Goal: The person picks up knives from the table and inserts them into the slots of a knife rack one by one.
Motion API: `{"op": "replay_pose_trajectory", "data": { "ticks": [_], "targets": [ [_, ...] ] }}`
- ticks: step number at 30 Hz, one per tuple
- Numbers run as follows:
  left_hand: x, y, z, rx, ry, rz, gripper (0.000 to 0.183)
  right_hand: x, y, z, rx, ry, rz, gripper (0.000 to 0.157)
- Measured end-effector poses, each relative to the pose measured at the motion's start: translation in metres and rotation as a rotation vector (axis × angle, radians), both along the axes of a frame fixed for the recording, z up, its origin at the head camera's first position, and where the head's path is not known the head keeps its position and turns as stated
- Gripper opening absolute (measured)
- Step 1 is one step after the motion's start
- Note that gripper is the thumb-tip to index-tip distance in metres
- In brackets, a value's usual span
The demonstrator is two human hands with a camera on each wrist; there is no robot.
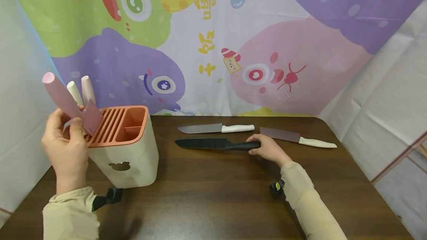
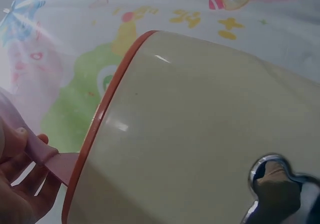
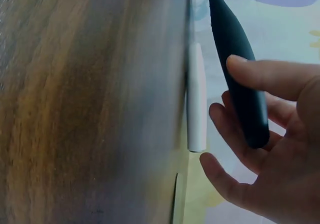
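Observation:
At the left, my left hand (image 1: 68,153) grips the pink handle of a knife (image 1: 60,93). Its pink blade dips into the slotted orange top of a cream knife holder (image 1: 133,162); the blade's lower part is hidden inside. Two pale handles, one white (image 1: 75,92) and one pinkish (image 1: 88,89), rise from the holder behind it. Over the table's right half, my right hand (image 1: 267,149) pinches the end of a black knife (image 1: 201,143) by its handle, thumb on one side and fingers on the other. In the right wrist view the black handle (image 3: 237,69) lies between thumb and fingers.
Behind the black knife lies a white-handled knife (image 1: 237,128) on the brown table (image 1: 207,195). Farther right is a broad-bladed knife with a cream handle (image 1: 318,143). A cartoon-printed curtain (image 1: 207,84) hangs along the table's back edge.

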State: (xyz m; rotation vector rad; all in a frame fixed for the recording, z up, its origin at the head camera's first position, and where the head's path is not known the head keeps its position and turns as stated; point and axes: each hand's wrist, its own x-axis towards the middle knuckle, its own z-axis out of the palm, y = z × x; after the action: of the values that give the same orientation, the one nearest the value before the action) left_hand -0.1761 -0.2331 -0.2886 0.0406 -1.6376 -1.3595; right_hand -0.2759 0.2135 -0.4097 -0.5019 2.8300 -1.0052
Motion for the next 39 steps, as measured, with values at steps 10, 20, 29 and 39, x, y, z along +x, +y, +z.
{"op": "replay_pose_trajectory", "data": {
  "ticks": [10, 20, 29, 39],
  "targets": [
    [-0.002, 0.0, -0.006, 0.015, -0.012, 0.023, 0.034, 0.013, 0.001, 0.004, -0.096, 0.012, -0.021, 0.033],
    [-0.003, 0.0, -0.008, 0.026, -0.028, 0.047, 0.031, 0.022, 0.0, 0.008, -0.209, 0.006, -0.076, 0.037],
    [-0.005, 0.003, -0.011, 0.04, -0.067, 0.087, 0.028, 0.03, 0.0, 0.007, -0.326, 0.025, -0.085, 0.032],
    [-0.002, 0.007, -0.012, 0.005, -0.158, 0.144, 0.028, 0.037, -0.008, 0.009, -0.439, 0.065, -0.079, 0.031]
  ]
}}
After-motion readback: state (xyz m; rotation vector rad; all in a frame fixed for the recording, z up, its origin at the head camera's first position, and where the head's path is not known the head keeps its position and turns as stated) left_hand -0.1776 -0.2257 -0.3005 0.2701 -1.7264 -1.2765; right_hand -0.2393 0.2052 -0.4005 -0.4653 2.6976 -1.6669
